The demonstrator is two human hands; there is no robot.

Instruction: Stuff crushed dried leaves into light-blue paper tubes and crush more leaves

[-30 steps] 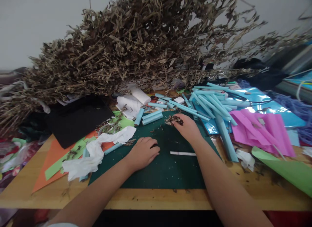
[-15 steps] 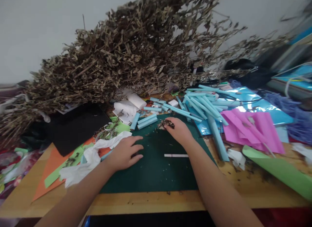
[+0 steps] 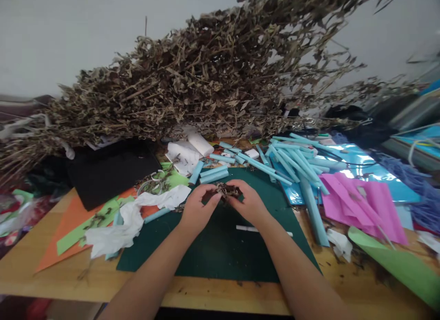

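Both hands gather a clump of dried leaf crumbs over the green cutting mat

The left hand (image 3: 196, 209) and right hand (image 3: 250, 203) meet at their fingertips, each pinching one side of the small dark clump of dried leaves (image 3: 227, 190), which sits just above the far part of the green cutting mat (image 3: 220, 251). I judge the step in hand to be collecting the crumbs into one pinch; the next move calls for a firm, even squeeze from both sides so nothing spills. A white stick (image 3: 247, 228) lies on the mat beside the right wrist, blue paper rolls (image 3: 292, 162) lie further right, and the big dried branch pile (image 3: 206, 86) rises behind. No brand, label or writing can be read
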